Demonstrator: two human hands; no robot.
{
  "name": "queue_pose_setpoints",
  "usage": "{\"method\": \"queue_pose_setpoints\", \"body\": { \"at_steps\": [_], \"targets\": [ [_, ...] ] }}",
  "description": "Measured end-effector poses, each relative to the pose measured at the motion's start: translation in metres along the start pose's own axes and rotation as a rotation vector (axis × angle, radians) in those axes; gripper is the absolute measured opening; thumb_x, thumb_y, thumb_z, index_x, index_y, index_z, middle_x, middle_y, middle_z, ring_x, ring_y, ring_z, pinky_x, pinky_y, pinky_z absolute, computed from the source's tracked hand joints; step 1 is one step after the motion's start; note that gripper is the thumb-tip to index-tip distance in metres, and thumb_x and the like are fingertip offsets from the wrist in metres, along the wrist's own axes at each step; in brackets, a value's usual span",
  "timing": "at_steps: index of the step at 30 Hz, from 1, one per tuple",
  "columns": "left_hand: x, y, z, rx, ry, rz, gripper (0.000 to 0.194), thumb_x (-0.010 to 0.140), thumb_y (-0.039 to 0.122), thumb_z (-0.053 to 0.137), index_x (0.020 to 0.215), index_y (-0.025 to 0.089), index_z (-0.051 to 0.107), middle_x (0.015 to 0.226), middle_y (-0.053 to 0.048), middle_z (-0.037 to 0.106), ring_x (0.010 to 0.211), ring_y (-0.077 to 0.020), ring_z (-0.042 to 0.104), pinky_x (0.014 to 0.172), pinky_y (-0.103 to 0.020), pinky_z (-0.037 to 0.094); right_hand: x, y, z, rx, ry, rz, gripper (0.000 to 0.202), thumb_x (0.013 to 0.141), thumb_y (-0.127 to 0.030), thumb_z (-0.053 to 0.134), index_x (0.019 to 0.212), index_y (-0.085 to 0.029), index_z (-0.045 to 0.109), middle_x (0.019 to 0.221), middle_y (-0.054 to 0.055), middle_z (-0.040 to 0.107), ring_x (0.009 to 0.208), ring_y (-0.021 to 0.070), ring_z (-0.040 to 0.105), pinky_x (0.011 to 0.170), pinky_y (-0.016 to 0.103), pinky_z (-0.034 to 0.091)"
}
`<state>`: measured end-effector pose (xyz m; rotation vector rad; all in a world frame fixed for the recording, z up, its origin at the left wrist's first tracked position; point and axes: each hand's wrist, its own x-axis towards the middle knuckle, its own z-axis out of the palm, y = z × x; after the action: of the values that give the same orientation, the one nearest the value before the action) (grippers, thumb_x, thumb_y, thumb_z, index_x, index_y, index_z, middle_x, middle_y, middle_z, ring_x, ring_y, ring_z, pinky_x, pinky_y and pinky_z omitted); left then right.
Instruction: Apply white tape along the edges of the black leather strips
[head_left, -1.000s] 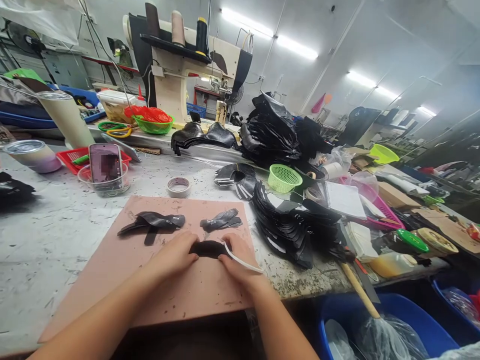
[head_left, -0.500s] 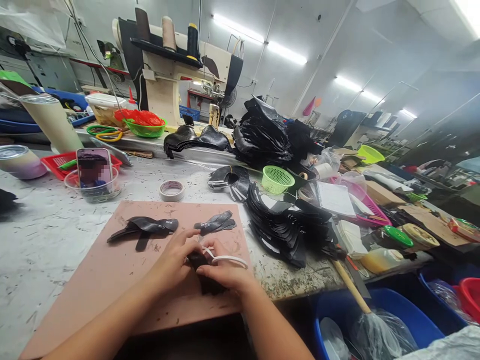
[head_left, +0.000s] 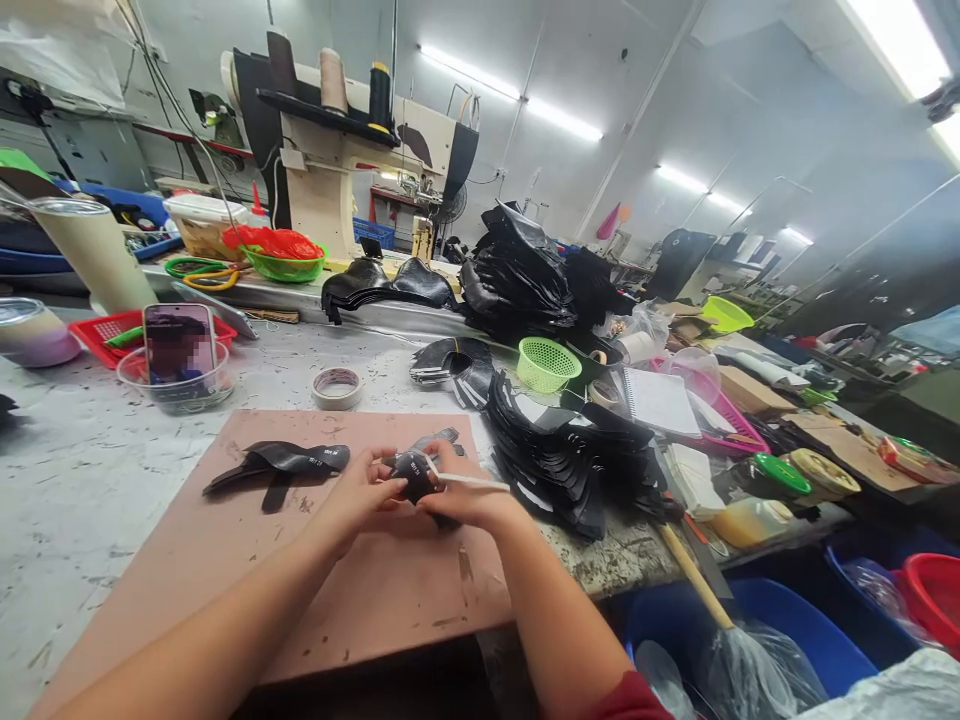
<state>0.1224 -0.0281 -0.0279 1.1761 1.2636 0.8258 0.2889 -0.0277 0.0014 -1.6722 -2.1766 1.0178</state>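
Since a second ago both hands have lifted the black piece (head_left: 414,473) off the mat (head_left: 225,560); it lay flat under the fingers then, now it is raised and curled between them. Left hand (head_left: 358,492) has its grip closed on the piece's left side, thumb on top. Right hand (head_left: 457,490) pinches the right side and also holds a white strip (head_left: 469,481) that sticks out to the right. Piece sits over the mat's far-middle, just near of a small pile of black cutouts (head_left: 442,440). Another cutout (head_left: 281,462) lies to the left on the mat, well apart from the hands.

Step in hand looks like bending the piece and working the strip along its edge. To do it well, judged from here: keep the left thumb firm so the piece does not spring flat, feed the strip with the right fingertips close to the edge, keep the curl even, and stay low over the mat so a slip lands on it.

Right of the mat a big stack of black parts (head_left: 570,460) crowds the tabletop (head_left: 75,470); the right elbow should keep clear of it. Tape roll (head_left: 337,388) and phone (head_left: 178,343) sit far left, out of the way.
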Motion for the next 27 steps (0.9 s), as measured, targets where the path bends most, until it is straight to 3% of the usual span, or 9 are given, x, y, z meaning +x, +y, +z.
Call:
{"method": "queue_pose_setpoints", "body": {
  "at_steps": [3, 6, 9, 11, 13, 15, 18, 22, 27],
  "targets": [
    [0.014, -0.006, -0.002, 0.112, 0.059, -0.025, 0.061, 0.058, 0.038, 0.059, 0.111, 0.016, 0.037, 0.065, 0.004, 0.05, 0.052, -0.0163, 0.058, 0.046, -0.024, 0.043, 0.027, -0.005, -0.023, -0.186, -0.078, -0.067, 0.064, 0.058, -0.018, 0.071, 0.115, -0.023, 0.043, 0.089, 0.002, 0.059, 0.085, 0.0231, 0.057, 0.066, 0.029, 0.041],
    [0.014, -0.01, -0.013, 0.24, 0.131, -0.009, 0.06, 0.063, 0.038, 0.054, 0.115, 0.017, 0.034, 0.069, 0.003, 0.051, 0.044, -0.0163, 0.053, 0.038, -0.025, 0.037, 0.058, -0.003, -0.039, -0.243, -0.15, -0.119, 0.069, 0.051, -0.016, 0.076, 0.112, -0.024, 0.046, 0.097, 0.002, 0.062, 0.092, 0.0241, 0.057, 0.073, 0.029, 0.041],
    [-0.001, -0.013, -0.021, 0.337, 0.17, 0.077, 0.043, 0.065, 0.035, 0.05, 0.104, 0.019, 0.046, 0.077, 0.0, 0.055, 0.059, -0.018, 0.058, 0.052, -0.029, 0.045, 0.079, 0.007, -0.044, -0.26, -0.159, -0.123, 0.054, 0.063, -0.016, 0.066, 0.113, -0.022, 0.045, 0.108, 0.003, 0.063, 0.092, 0.0208, 0.059, 0.073, 0.027, 0.042],
    [-0.016, -0.021, -0.021, 0.406, 0.119, 0.163, 0.028, 0.065, 0.032, 0.049, 0.09, 0.02, 0.054, 0.08, -0.003, 0.06, 0.073, -0.0204, 0.06, 0.067, -0.032, 0.048, 0.08, 0.017, -0.042, -0.263, -0.128, -0.11, 0.047, 0.067, -0.01, 0.056, 0.112, -0.021, 0.046, 0.111, 0.003, 0.063, 0.094, 0.0202, 0.059, 0.074, 0.027, 0.042],
    [-0.029, -0.036, -0.015, 0.524, 0.021, 0.307, 0.023, 0.069, 0.029, 0.047, 0.086, 0.02, 0.059, 0.088, -0.006, 0.064, 0.085, -0.0223, 0.06, 0.079, -0.036, 0.048, 0.071, 0.026, -0.038, -0.267, -0.079, -0.104, 0.049, 0.065, -0.005, 0.051, 0.111, -0.02, 0.046, 0.112, 0.004, 0.064, 0.1, 0.0211, 0.058, 0.078, 0.027, 0.042],
    [-0.037, -0.055, -0.007, 0.678, -0.033, 0.476, 0.027, 0.075, 0.027, 0.044, 0.096, 0.021, 0.06, 0.099, -0.008, 0.064, 0.094, -0.0231, 0.059, 0.086, -0.039, 0.047, 0.052, 0.032, -0.032, -0.274, -0.024, -0.095, 0.051, 0.064, -0.004, 0.049, 0.113, -0.019, 0.046, 0.112, 0.005, 0.063, 0.103, 0.0228, 0.057, 0.081, 0.029, 0.041],
    [-0.042, -0.075, 0.004, 0.843, 0.021, 0.595, 0.033, 0.078, 0.027, 0.045, 0.108, 0.021, 0.058, 0.113, -0.01, 0.061, 0.109, -0.0262, 0.053, 0.094, -0.043, 0.043, 0.016, 0.03, -0.021, -0.292, 0.048, -0.053, 0.051, 0.064, -0.005, 0.047, 0.115, -0.016, 0.046, 0.108, 0.009, 0.064, 0.099, 0.0263, 0.058, 0.082, 0.033, 0.04],
    [-0.042, -0.063, 0.013, 0.883, 0.021, 0.464, 0.031, 0.078, 0.035, 0.046, 0.101, 0.017, 0.057, 0.114, -0.013, 0.059, 0.114, -0.0298, 0.049, 0.096, -0.046, 0.041, -0.031, 0.02, 0.005, -0.297, 0.118, 0.018, 0.047, 0.064, -0.005, 0.045, 0.111, -0.013, 0.048, 0.1, 0.012, 0.064, 0.093, 0.0279, 0.06, 0.082, 0.037, 0.04],
    [-0.04, -0.03, 0.018, 0.799, -0.011, 0.332, 0.02, 0.079, 0.034, 0.036, 0.081, 0.018, 0.048, 0.087, -0.01, 0.06, 0.084, -0.0248, 0.057, 0.081, -0.042, 0.045, -0.064, 0.019, 0.052, 0.055, 0.178, -0.028, 0.047, 0.061, -0.006, 0.045, 0.107, -0.017, 0.043, 0.099, 0.009, 0.062, 0.094, 0.0229, 0.06, 0.082, 0.034, 0.045]
  ]
}}
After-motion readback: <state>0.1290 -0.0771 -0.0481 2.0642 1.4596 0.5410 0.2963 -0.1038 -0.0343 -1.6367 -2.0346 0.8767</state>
